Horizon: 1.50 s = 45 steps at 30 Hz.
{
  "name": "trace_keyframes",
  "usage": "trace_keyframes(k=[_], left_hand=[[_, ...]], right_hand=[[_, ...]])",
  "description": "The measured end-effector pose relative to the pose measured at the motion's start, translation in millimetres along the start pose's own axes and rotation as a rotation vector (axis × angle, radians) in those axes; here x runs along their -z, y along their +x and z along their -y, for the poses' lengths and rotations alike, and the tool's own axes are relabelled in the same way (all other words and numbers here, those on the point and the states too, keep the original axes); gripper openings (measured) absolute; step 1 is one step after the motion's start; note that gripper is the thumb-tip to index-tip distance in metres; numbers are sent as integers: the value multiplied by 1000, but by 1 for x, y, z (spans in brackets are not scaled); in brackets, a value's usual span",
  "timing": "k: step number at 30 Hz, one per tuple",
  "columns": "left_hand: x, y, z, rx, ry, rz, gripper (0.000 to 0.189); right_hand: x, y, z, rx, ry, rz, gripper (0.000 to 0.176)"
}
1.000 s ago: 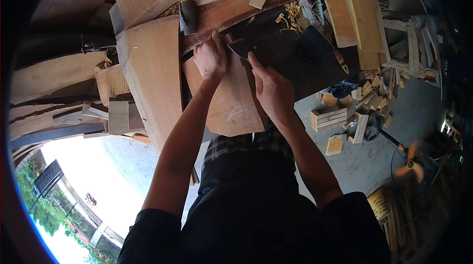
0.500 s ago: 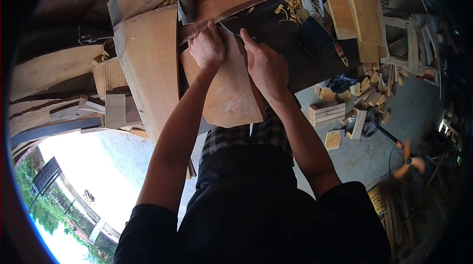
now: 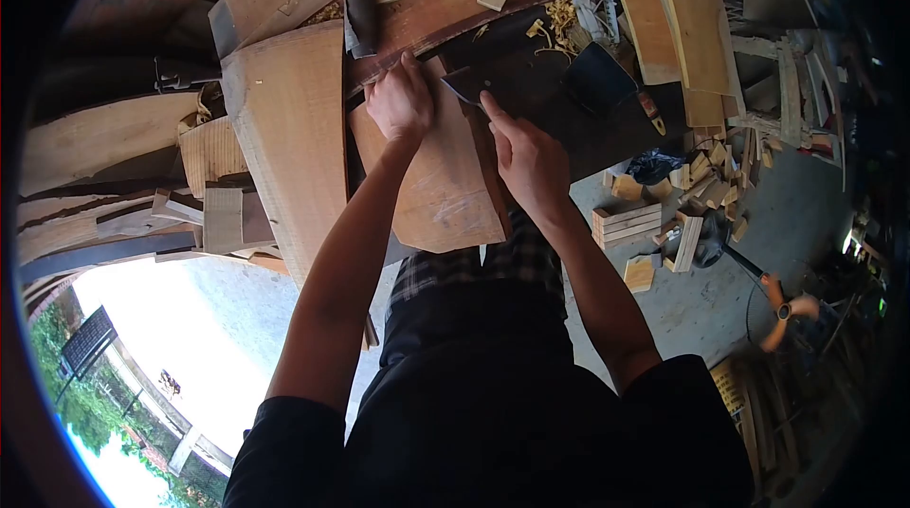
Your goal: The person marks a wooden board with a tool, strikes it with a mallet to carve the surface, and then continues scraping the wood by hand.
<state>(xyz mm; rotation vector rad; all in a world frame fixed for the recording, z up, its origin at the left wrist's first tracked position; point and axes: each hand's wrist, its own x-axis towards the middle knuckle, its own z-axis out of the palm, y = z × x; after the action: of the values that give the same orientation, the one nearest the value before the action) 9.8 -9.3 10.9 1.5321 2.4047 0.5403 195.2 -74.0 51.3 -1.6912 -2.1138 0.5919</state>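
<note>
My left hand rests on the upper left part of a flat wooden board, its fingers bent round the far end. The board has pale scuff marks near its front end and lies in front of my body. In my right hand is a scraper with a dark flat blade and a bright edge. My index finger stretches along its blade, and the palm hides the handle. The blade is just right of the board's upper edge, over the dark bench top.
A wide plank lies left of the board. Beyond the hands are a dark curled sheet, wood shavings and a broad dark-bladed tool. Wood offcuts and a fan with orange blades are on the right.
My right hand and the scraper have moved right and toward me, off the board's upper edge. My left hand stays on the board.
</note>
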Motion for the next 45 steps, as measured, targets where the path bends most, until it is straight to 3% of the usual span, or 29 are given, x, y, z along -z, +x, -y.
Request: trace_keyframes(k=[9,11,16,19,28,30,38,40,45], left_hand=[[1,-1,3,23,-76,38,63],[0,-3,4,-92,-149,-63,63],[5,-5,3,-202,-218,-2,54],[2,-4,3,-284,-216,-65,50],[8,-2,-6,-174,-199,32,43],[10,0,-7,-110,-156,133,45],[7,1,-7,-101,-184,112,48],[5,1,-7,-2,-153,97,49],[2,1,-1,-98,-121,44,51]], right_hand=[[-15,19,-49,-78,-160,-109,52],[-19,18,-51,-78,-196,-84,54],[-23,11,-47,-84,-259,-86,56],[-26,13,-49,-65,-262,-115,56],[-24,12,-45,-61,-273,-127,55],[-25,12,-45,-51,-287,-139,55],[-26,12,-45,-85,-261,-115,54],[-26,12,-45,-83,-266,-120,54],[-22,13,-42,-132,-268,-74,52]])
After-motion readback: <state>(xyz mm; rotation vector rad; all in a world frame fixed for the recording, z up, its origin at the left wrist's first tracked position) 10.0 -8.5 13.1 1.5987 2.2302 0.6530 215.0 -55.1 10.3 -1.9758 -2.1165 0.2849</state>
